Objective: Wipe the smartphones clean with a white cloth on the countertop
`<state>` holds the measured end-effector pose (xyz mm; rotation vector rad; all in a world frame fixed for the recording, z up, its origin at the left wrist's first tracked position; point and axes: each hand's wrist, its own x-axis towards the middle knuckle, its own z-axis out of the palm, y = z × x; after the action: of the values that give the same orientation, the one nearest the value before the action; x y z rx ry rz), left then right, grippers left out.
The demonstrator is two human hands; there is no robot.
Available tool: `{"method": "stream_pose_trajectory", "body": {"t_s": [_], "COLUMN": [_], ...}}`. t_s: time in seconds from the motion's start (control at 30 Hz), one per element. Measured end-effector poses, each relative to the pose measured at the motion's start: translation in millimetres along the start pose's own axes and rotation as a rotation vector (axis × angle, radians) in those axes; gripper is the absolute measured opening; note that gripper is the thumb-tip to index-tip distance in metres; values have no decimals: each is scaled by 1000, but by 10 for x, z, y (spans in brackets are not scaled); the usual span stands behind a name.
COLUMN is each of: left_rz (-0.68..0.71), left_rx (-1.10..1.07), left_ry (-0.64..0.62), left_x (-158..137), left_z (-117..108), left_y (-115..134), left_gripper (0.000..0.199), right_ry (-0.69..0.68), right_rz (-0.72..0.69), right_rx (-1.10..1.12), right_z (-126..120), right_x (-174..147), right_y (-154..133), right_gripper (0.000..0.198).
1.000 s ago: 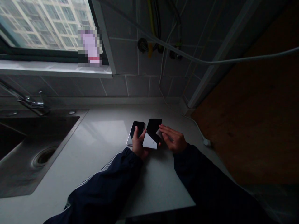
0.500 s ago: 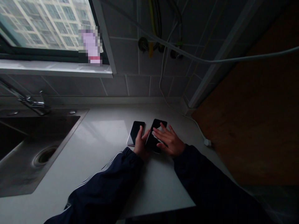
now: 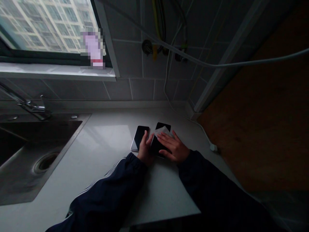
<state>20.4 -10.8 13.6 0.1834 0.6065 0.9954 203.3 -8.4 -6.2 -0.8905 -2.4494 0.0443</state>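
A black smartphone [image 3: 158, 146] lies at a slant just above or on the white counter, I cannot tell which. My left hand [image 3: 145, 149] is closed round its left edge, with the thumb raised and the lower fingers hidden. Across the screen, my right hand [image 3: 172, 146] lies with its fingers stretched out flat, pressing on a thin white wipe [image 3: 164, 130]. Part of that wipe shows beyond the fingertips. Left of my left hand, a second smartphone [image 3: 138, 137] with a dark screen and light edge rests on the counter, partly behind my thumb.
The white counter [image 3: 103, 154] runs to a steel sink [image 3: 19, 180] with a faucet [image 3: 36, 108] on the left. A white cable ends in a plug [image 3: 213, 148] by the brown wooden panel [image 3: 253, 135] on the right. Another cable [image 3: 217, 65] hangs across above.
My right hand has shifted slightly left and down over the phone. More of the white wipe now shows, spread above the fingers. My left hand has barely moved.
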Motion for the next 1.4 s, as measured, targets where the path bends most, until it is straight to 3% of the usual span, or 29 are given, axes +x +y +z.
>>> {"method": "stream_pose_trajectory", "body": {"t_s": [0.17,0.33,0.5,0.63,0.97,1.27,1.4], "left_rz": [-33,-14,-12,-14,-17,-52,-65], "left_rx": [73,170,76,81,160,105,94], "left_ry": [-123,-232,-108,18,-191,-9,-7], "left_x": [-42,-47,-27,-16,-25,43,43], "left_z": [-2,-27,-32,-34,-63,-112,-112], "left_y": [-72,-144,-151,-135,-138,-140,-145], "left_gripper": [59,51,61,67,61,74,75], "right_ry": [19,116,55,45,113,23,17], "right_rz": [176,142,13,19,180,68,95], "right_rx": [-76,-102,-49,-18,-96,-28,-55], "right_z": [-37,-54,-1,39,69,160,165], "right_x": [11,13,-1,-7,-15,-37,-42], "right_y": [68,59,-5,-5,76,26,35], "right_gripper": [68,68,57,58,63,59,58]}}
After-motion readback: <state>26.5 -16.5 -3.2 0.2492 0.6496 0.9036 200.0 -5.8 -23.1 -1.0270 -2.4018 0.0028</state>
